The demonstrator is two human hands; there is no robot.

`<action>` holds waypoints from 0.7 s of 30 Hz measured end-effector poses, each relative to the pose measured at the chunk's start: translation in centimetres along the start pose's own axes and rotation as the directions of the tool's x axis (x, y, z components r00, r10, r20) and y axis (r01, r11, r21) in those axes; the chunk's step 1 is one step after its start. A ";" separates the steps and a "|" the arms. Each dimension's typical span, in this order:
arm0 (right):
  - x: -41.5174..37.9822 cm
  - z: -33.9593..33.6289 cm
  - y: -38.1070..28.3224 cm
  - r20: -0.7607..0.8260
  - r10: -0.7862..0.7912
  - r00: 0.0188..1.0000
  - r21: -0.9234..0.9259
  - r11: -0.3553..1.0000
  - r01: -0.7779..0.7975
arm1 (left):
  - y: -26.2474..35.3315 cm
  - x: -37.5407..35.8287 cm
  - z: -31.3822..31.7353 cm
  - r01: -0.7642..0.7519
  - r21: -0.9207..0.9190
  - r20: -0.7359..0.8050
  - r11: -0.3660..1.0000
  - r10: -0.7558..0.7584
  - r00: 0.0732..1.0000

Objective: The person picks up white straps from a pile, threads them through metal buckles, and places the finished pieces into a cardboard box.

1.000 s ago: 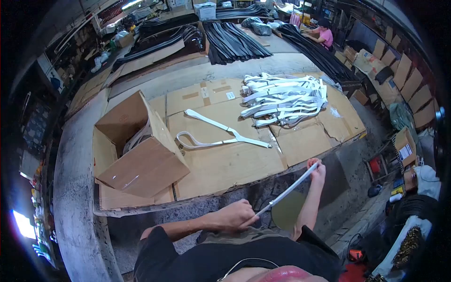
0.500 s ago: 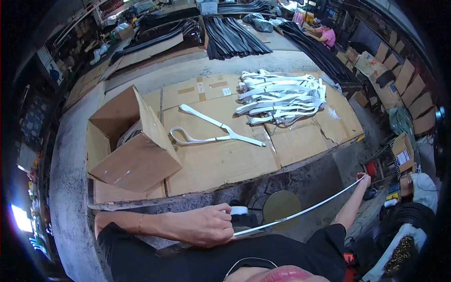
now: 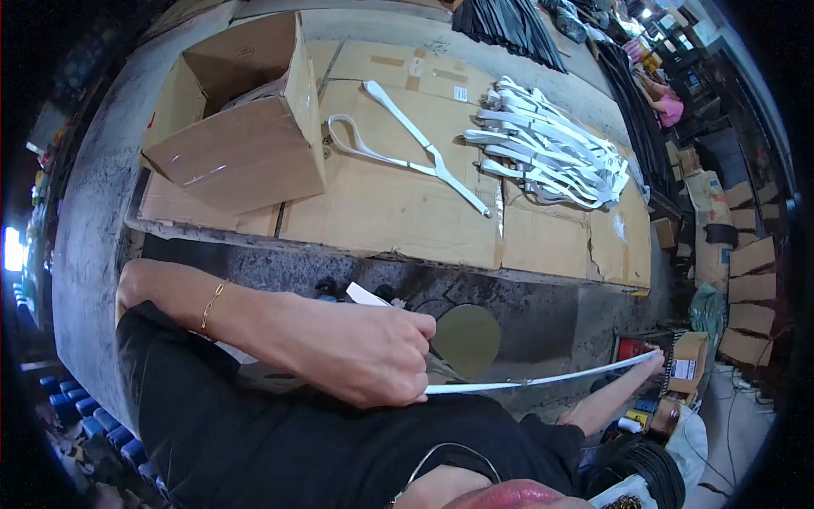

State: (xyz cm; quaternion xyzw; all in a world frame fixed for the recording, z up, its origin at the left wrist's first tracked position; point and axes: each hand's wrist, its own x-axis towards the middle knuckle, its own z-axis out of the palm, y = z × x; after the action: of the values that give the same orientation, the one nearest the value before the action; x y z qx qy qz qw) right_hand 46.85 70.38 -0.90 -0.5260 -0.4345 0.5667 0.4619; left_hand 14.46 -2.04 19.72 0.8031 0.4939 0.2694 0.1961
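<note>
A white strap (image 3: pixel 543 382) is stretched between my two hands below the table's front edge. My left hand (image 3: pixel 365 348) is closed round one end of it, and a white end sticks out above the fingers. Out at the right, my right hand (image 3: pixel 651 363) grips the far end with its fingers together. On the cardboard-covered table, a single white strap with a loop (image 3: pixel 415 153) lies in a Y shape. To its right is a heap of white straps (image 3: pixel 551 153).
An open cardboard box (image 3: pixel 237 153) stands at the table's left. Black strips (image 3: pixel 509 30) lie behind the table. A person in pink (image 3: pixel 668 106) is at the upper right. Below the table's edge stands a round olive disc (image 3: pixel 466 339). Cartons and bags sit at the right.
The view has turned, so the table and box appear higher. My left hand is still closed on the strap and looks larger. The strap stays stretched, now closer to level.
</note>
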 end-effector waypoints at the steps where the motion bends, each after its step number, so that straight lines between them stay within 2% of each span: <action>1: 0.8 -0.9 0.4 0.007 -0.009 1.000 0.006 1.000 0.009 | 0.1 -0.1 0.1 0.001 -0.006 0.001 1.000 -0.001 1.000; 5: 1.8 1.5 0.5 0.072 -0.067 0.995 0.083 0.995 0.061 | 0.2 -0.4 -0.5 0.041 -0.029 0.008 0.999 -0.041 0.999; 7: 1.1 5.7 1.6 0.229 0.002 0.973 0.094 0.995 -0.024 | -0.4 -0.8 -0.3 0.056 -0.056 0.042 0.997 -0.054 0.998; 9: 0.3 10.3 5.2 0.219 -0.011 0.976 -0.002 1.000 0.012 | -1.0 -0.7 -0.4 0.078 -0.066 0.037 0.995 -0.076 0.996; 11: -0.4 13.6 10.5 0.280 0.008 0.960 0.091 0.995 -0.034 | -1.3 -0.9 0.0 0.102 -0.069 0.017 0.992 -0.101 0.995; 13: -4.5 16.4 13.8 0.281 0.132 0.951 0.060 0.986 -0.154 | -1.7 -1.6 0.9 0.122 -0.176 -0.021 0.977 -0.127 0.992; 15: -9.1 18.0 17.6 0.283 0.173 0.943 0.054 0.979 -0.196 | -2.2 -2.5 1.9 0.189 -0.179 -0.053 0.966 -0.201 0.978; 17: -12.4 18.6 22.9 0.546 0.171 0.821 0.179 0.933 -0.313 | -3.2 -3.2 3.3 0.246 -0.191 -0.085 0.950 -0.265 0.960; 18: -14.8 19.5 25.2 0.705 0.196 0.682 0.118 0.916 -0.384 | -3.9 -3.2 4.1 0.331 -0.242 -0.101 0.912 -0.363 0.926; 19: -18.6 21.2 26.5 0.710 0.252 0.658 0.056 0.911 -0.409 | -5.0 -3.2 4.8 0.409 -0.288 -0.113 0.866 -0.455 0.883; 20: -24.6 23.6 25.1 0.680 0.322 0.659 0.028 0.887 -0.462 | -6.8 -3.4 6.2 0.447 -0.352 -0.127 0.822 -0.515 0.848; 21: -27.8 25.2 25.9 0.686 0.296 0.665 0.049 0.893 -0.448 | -8.3 -3.3 7.2 0.479 -0.422 -0.133 0.770 -0.574 0.808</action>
State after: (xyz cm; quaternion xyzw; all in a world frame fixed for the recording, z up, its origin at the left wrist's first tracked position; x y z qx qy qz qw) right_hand 20.59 37.90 -19.14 -0.3152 -0.3886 0.8413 0.2048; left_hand 12.05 -1.73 8.56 0.5378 0.6618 0.3911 0.3462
